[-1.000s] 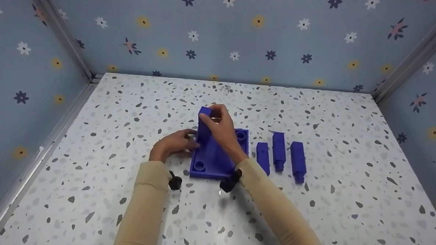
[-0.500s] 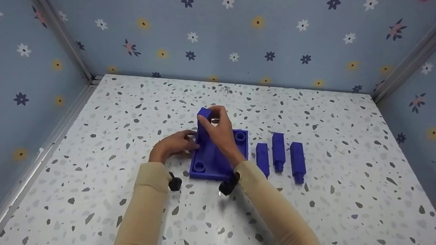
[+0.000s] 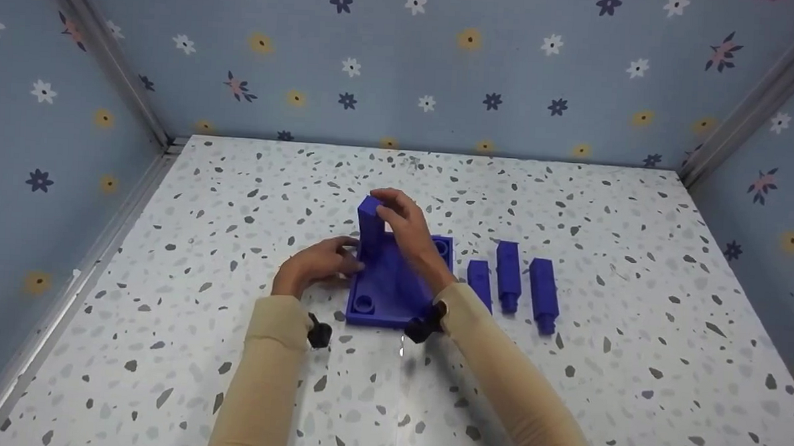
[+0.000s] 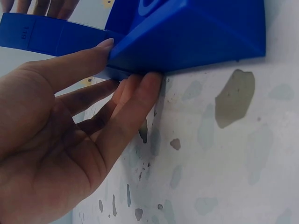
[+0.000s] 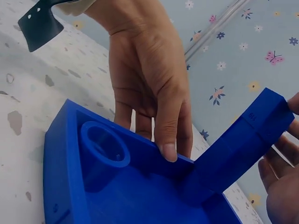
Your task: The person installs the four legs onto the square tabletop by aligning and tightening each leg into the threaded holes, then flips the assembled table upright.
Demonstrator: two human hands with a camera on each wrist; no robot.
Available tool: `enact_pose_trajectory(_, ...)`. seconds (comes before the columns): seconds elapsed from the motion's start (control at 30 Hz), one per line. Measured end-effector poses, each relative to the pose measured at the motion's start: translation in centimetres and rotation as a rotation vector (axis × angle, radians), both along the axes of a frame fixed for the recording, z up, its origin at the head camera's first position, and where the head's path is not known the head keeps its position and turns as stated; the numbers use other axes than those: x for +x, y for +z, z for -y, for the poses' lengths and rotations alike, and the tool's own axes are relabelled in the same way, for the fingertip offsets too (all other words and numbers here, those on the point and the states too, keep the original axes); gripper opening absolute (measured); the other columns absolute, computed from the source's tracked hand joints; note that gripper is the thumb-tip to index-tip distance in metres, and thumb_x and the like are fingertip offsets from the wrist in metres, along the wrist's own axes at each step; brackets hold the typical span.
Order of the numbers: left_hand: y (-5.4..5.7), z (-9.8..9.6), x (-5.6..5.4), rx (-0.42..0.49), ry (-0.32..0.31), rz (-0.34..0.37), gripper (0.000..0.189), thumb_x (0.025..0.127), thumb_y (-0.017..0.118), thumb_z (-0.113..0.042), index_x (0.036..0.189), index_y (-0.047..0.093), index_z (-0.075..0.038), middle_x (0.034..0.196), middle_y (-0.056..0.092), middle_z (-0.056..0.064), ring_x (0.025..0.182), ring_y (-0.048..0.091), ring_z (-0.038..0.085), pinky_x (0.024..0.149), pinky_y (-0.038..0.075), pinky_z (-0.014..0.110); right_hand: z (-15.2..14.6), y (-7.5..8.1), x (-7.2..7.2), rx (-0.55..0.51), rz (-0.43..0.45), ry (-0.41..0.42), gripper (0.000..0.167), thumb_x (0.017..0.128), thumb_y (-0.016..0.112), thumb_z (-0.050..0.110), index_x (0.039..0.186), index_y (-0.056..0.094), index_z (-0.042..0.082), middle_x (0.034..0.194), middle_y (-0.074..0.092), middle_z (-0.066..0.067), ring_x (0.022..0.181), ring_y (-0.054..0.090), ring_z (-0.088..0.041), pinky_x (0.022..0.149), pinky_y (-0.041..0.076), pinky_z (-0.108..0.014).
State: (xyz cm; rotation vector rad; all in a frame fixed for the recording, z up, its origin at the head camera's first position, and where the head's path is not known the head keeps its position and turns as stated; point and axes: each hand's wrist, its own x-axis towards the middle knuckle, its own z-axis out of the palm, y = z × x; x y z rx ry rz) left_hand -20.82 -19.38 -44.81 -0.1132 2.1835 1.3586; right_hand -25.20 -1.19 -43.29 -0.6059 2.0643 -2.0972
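A blue plastic plate with a raised rim and round corner sockets lies on the table. A square blue leg stands upright at its far left corner, its lower end hidden inside the rim. My left hand pinches the plate's left wall; the right wrist view shows the thumb over the rim and the fingers outside. My right hand holds the leg near its top, thumb on the right side, fingers behind. In the left wrist view the leg runs sideways past the left thumb.
To the right of the plate lie three loose blue legs, with narrower round ends showing on two of them. The speckled white table is enclosed by flowered blue panels at the back and both sides.
The right thumb has shifted from the leg's front face to its right side, and the fingers have moved behind the top. The leg looks slightly turned. The left hand stays put.
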Motion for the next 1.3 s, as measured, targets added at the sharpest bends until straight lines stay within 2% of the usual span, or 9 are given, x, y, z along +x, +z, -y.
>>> enact_pose_trajectory(0.17,0.0,0.0,0.0,0.035,0.013,0.019,0.067,0.088,0.067,-0.021,0.147,0.034,-0.015,0.123,0.054,0.011,0.11,0.056,0.022,0.099,0.044,0.037,0.0,0.5,0.0,-0.011,0.066,0.071,0.038,0.097,0.04,0.004,0.132,0.053,0.001,0.135,0.053,-0.017,0.116,0.054,-0.018,0.101,0.041,-0.035)
enact_pose_trajectory(0.37,0.0,0.1,0.1,0.043,0.02,0.026,0.067,0.088,0.067,-0.019,0.147,0.035,-0.015,0.123,0.054,0.012,0.108,0.058,0.021,0.098,0.046,0.036,0.2,0.5,0.0,-0.023,0.107,0.053,0.036,0.095,0.041,0.006,0.125,0.061,0.006,0.121,0.062,-0.011,0.101,0.059,-0.016,0.09,0.046,-0.03)
enact_pose_trajectory(0.57,0.0,0.0,0.1,0.048,0.023,0.029,0.065,0.089,0.066,-0.019,0.146,0.035,-0.014,0.124,0.053,0.014,0.107,0.058,0.021,0.096,0.048,0.037,0.0,0.2,0.0,-0.042,0.103,0.042,0.033,0.095,0.047,0.01,0.125,0.061,0.007,0.116,0.062,-0.006,0.102,0.06,-0.016,0.096,0.046,-0.036)
enact_pose_trajectory(0.7,0.0,0.1,0.1,0.011,-0.001,0.013,0.065,0.089,0.066,-0.022,0.146,0.035,-0.014,0.125,0.054,0.014,0.11,0.058,0.024,0.099,0.045,0.039,-0.1,0.0,0.0,-0.04,0.078,0.045,0.032,0.096,0.05,0.011,0.126,0.059,0.005,0.117,0.062,-0.008,0.103,0.059,-0.015,0.097,0.044,-0.04)
enact_pose_trajectory(0.93,0.1,0.1,-0.1,-0.043,-0.026,-0.006,0.065,0.089,0.066,-0.027,0.146,0.037,-0.015,0.126,0.055,0.013,0.111,0.058,0.025,0.1,0.042,0.039,0.1,-0.2,0.1,-0.025,0.013,0.0,0.029,0.095,0.054,0.011,0.123,0.06,0.005,0.115,0.062,-0.007,0.103,0.057,-0.013,0.092,0.044,-0.027)
enact_pose_trajectory(1.13,0.1,0.0,0.0,-0.033,-0.014,-0.006,0.067,0.088,0.066,-0.025,0.147,0.035,-0.015,0.122,0.057,0.012,0.108,0.06,0.023,0.099,0.043,0.037,0.0,-0.3,0.2,-0.01,0.02,-0.009,0.029,0.095,0.057,0.013,0.123,0.058,0.005,0.116,0.06,-0.006,0.108,0.056,-0.014,0.093,0.043,-0.027)
enact_pose_trajectory(1.3,0.1,-0.1,0.0,0.002,-0.005,0.005,0.066,0.089,0.065,-0.021,0.147,0.034,-0.013,0.122,0.056,0.013,0.107,0.061,0.023,0.098,0.045,0.037,0.0,-0.3,0.3,0.018,0.011,-0.007,0.034,0.095,0.059,0.013,0.125,0.054,0.0,0.116,0.059,-0.012,0.106,0.055,-0.017,0.09,0.045,-0.027)
